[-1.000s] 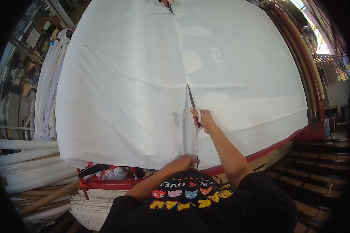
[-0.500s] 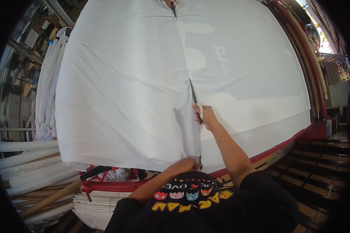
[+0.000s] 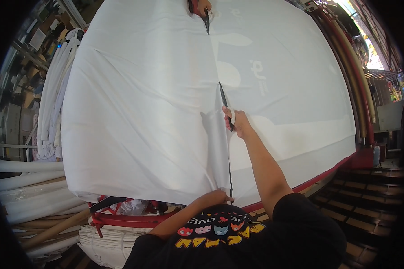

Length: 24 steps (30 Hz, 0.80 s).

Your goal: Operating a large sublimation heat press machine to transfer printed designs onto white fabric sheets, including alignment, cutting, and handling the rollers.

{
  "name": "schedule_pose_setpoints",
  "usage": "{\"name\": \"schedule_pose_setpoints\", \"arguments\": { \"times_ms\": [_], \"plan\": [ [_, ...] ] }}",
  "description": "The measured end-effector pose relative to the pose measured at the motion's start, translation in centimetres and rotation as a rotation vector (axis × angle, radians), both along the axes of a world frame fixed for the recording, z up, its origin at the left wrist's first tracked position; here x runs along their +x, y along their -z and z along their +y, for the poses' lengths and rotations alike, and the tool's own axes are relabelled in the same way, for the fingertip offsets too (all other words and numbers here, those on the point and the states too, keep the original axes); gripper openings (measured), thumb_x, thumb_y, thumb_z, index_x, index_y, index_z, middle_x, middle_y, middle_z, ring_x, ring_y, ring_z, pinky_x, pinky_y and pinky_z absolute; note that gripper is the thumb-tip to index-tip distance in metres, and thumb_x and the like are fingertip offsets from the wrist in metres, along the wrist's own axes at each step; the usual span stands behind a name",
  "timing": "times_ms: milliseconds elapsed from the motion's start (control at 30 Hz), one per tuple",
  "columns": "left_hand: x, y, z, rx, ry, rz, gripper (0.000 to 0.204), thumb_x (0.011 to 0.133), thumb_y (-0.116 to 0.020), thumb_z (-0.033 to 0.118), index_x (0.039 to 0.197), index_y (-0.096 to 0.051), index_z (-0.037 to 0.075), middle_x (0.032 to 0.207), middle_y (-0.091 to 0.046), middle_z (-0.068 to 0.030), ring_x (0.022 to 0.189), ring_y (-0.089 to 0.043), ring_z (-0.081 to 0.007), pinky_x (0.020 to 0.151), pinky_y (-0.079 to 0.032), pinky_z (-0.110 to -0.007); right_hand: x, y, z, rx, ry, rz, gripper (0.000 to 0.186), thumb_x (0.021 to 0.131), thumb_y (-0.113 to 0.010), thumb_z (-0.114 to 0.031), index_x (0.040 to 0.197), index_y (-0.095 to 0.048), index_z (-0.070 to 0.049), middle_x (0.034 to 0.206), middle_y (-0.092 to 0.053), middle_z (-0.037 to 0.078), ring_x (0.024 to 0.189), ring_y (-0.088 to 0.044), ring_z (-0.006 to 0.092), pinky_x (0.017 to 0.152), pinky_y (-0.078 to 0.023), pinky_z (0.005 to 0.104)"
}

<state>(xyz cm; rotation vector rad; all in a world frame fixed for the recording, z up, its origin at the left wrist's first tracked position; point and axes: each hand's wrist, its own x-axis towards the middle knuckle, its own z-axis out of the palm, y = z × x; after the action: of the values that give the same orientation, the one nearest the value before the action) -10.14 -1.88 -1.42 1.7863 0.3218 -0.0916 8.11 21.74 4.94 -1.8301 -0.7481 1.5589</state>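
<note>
A large white fabric sheet (image 3: 134, 98) with pale shapes on its right half covers a red-framed table. My right hand (image 3: 235, 120) is shut on black scissors (image 3: 223, 95) with pale-wrapped handle, their tip in the fabric at the top of a long cut running toward me. My left hand (image 3: 217, 196) grips the fabric edge beside the cut at the table's near side, its fingertips small in view. At the far top, another person's hand (image 3: 204, 6) holds a second pair of scissors (image 3: 207, 26) at the same line.
Hanging white fabrics (image 3: 54, 103) and stacked white and brown rolls (image 3: 29, 193) line the left. Long rollers (image 3: 345, 62) run along the right. The red frame (image 3: 121, 219) shows at the near edge, above a tied white bundle (image 3: 103, 242). A dark slatted surface (image 3: 354, 201) lies at lower right.
My right hand and scissors have moved forward, lengthening the cut. The other person's hand and scissors have come further toward me. My left hand has shifted slightly lower in view, still at the edge.
</note>
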Motion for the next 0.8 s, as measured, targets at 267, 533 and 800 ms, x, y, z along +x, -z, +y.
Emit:
{"name": "schedule_pose_setpoints", "arguments": {
  "times_ms": [267,533,800],
  "plan": [
    [0.4,0.2,0.6,0.162,0.131,-0.048,0.040,0.095,-0.055,0.025,0.134,-0.058,0.017,0.080,-0.070,-0.0147,0.073,-0.067,-0.0318,0.075,-0.052,-0.041,0.1,-0.3,5.8,0.007,-0.018,0.014,0.059,0.075,-0.071,-0.067,0.072,-0.053,-0.011,0.062,-0.050,0.000,0.053,-0.051,0.0123,0.049,-0.043,0.0269],
    [0.0,-3.0,2.1,-0.045,0.116,0.172,0.046,0.093,-0.054,0.028,0.139,-0.054,0.022,0.097,-0.066,-0.0215,0.091,-0.065,-0.0362,0.083,-0.050,-0.046,0.3,-0.3,11.8,-0.020,-0.018,0.024,0.061,0.073,-0.071,-0.070,0.071,-0.053,-0.011,0.063,-0.050,0.000,0.054,-0.052,0.0127,0.052,-0.044,0.0261],
    [-0.1,-3.0,2.4,-0.043,0.093,0.121,0.043,0.096,-0.048,0.022,0.139,-0.054,0.024,0.098,-0.063,-0.0229,0.092,-0.064,-0.0387,0.084,-0.051,-0.048,0.9,0.1,17.5,-0.028,0.003,0.029,0.060,0.072,-0.072,-0.070,0.072,-0.054,-0.013,0.064,-0.051,-0.001,0.056,-0.053,0.0126,0.053,-0.045,0.0260]
  ]
}}
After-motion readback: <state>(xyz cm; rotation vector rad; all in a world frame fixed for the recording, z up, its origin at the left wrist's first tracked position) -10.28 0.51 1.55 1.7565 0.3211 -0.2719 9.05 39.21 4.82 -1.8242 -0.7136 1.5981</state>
